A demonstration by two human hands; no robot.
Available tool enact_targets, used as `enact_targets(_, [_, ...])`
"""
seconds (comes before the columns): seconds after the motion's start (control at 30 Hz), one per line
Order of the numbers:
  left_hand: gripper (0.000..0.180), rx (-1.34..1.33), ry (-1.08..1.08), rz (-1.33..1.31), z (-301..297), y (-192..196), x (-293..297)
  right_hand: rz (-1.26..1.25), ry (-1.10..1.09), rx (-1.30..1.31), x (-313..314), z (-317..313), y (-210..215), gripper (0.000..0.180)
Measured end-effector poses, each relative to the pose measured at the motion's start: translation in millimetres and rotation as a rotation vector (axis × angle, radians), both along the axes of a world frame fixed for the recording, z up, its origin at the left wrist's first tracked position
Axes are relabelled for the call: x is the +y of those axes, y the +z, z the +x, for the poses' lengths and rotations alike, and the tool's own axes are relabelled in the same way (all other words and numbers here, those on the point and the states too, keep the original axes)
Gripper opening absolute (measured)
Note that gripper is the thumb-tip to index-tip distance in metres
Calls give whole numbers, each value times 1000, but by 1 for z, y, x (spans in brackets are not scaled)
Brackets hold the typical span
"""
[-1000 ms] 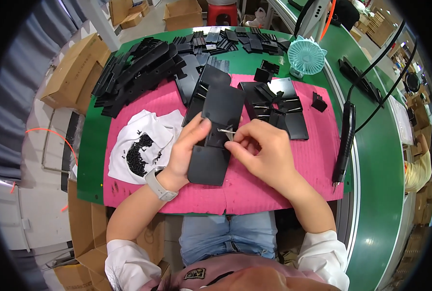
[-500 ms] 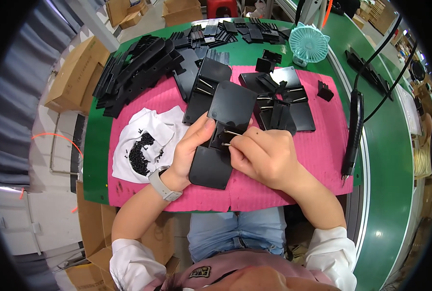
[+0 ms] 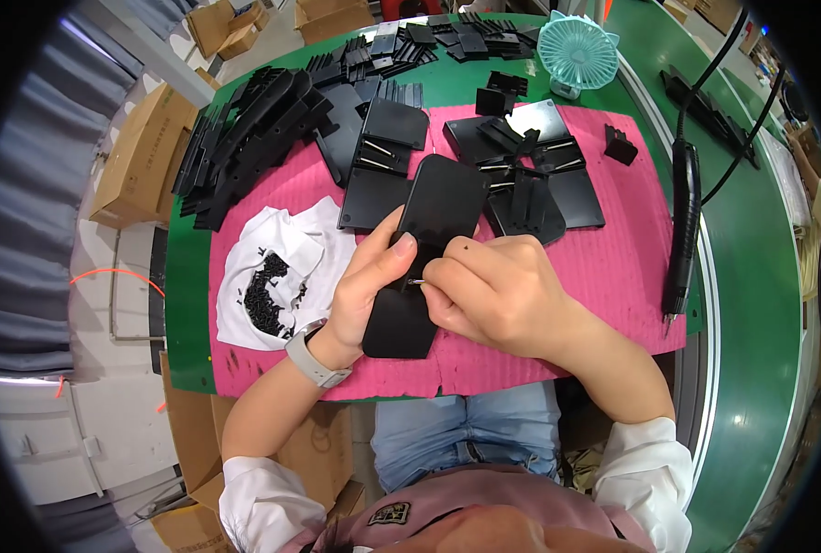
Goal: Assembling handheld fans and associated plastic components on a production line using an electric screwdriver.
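Observation:
My left hand (image 3: 360, 290) grips a black plastic holder (image 3: 445, 198) by its left edge, thumb across the narrow middle. The holder has two broad rounded plates, one at each end. At its middle, the closed fingertips of my right hand (image 3: 503, 293) pinch a thin metal pin (image 3: 416, 282); its far end meets the holder. My right fingers partly cover that spot. Beyond my hands, similar black parts with metal pins lie on the pink mat (image 3: 586, 276), one assembly (image 3: 380, 166) at the centre and a stacked group (image 3: 567, 189) to the right.
Left of my hands, a white cloth (image 3: 323, 241) carries a heap of small black screws (image 3: 263, 304). Long black parts (image 3: 268, 138) are piled at the far left. A corded black screwdriver (image 3: 684, 217) is at the right edge, and a turquoise fan (image 3: 576, 53) stands at the back.
Two metal pins showed at the holder's middle before; now one shows at my right fingertips. My right hand has shifted slightly toward the holder's middle. The whole view has moved a little.

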State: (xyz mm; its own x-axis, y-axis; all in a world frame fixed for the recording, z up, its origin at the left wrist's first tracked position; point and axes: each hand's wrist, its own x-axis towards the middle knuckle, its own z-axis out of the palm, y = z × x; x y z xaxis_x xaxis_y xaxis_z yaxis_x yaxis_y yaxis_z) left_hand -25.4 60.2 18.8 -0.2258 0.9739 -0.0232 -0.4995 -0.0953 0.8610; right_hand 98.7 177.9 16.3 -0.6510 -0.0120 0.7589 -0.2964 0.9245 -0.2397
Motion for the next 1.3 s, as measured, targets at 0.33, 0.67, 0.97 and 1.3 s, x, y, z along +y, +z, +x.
enact_targets(0.33, [37, 16, 60, -71, 5, 6, 1, -48, -4, -50, 2, -1, 1, 18])
enact_targets(0.67, [41, -77, 17, -19, -4, -3, -2, -60, -60, -154, 1, 1, 10, 17])
enact_targets(0.97, [41, -391, -34, 119, -15, -11, -6, -75, -141, -53, 6, 1, 9, 14])
enact_targets(1.3, [40, -364, -80, -16, -20, -17, -9, 84, -106, -95, 7, 3, 12, 20])
